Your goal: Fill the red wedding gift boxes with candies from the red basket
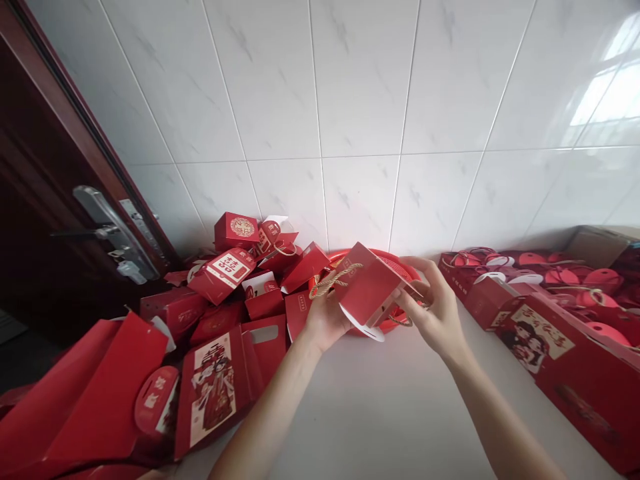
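Forearms (265,427) come in from below over pale bench (370,420); head view only. L hand (327,319) cupped against underside of red paper gift box (370,290), palm up, fingers mostly hidden behind box. R hand (430,303) in narrow hold, thumb and fingers on box's far corner. Box is up off bench btwn both hands, tilted, w/ white paper disc (363,325) showing at lower edge. Hold looks like a split job: L takes the weight, R steadies the corner, leaving box free to turn. Twine handle (335,279) loops out past L hand, apparently attached to box; 2nd strand visible near R hand.

Red plastic basket (400,265) sits right behind hands, near tile wall, rim partly hidden by box. To L, heap of red boxes (225,327) and printed red carrier bags (213,393) piled on bench, up against dark door (45,200) w/ metal lever lock (113,230). To R, long red carton (565,373) holds red and white round pieces (560,277), cardboard box (597,245) beyond. White tile wall (320,100) behind everything.
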{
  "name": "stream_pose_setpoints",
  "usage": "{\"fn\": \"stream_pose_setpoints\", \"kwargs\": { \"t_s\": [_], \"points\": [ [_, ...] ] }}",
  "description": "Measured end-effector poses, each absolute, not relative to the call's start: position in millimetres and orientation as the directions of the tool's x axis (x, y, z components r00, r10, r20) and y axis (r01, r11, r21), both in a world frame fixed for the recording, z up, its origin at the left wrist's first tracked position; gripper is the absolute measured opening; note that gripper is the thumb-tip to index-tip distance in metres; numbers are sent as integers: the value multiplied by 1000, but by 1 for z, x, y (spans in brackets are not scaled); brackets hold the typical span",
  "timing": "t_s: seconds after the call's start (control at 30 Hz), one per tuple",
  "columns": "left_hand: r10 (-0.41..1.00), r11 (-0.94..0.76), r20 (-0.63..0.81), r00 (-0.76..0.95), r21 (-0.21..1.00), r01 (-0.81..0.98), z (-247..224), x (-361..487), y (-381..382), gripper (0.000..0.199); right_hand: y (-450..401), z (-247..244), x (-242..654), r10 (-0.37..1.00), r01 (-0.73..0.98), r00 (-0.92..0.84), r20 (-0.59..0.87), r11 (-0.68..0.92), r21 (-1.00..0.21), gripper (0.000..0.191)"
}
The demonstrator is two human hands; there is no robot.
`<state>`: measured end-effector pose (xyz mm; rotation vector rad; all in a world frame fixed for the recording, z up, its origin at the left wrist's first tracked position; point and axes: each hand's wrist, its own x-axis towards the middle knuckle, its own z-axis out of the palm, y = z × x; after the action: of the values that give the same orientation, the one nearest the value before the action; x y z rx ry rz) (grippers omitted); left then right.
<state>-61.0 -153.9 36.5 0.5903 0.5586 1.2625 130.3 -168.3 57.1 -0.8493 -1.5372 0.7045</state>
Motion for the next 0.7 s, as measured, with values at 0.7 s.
{"fn": "stream_pose_setpoints", "kwargs": {
  "t_s": [0.7],
  "points": [
    [873,-437,302,382,833,340,65,-86,-191,21,-154,51,145,855,502,-461,238,472,-725,16]
  ]
}}
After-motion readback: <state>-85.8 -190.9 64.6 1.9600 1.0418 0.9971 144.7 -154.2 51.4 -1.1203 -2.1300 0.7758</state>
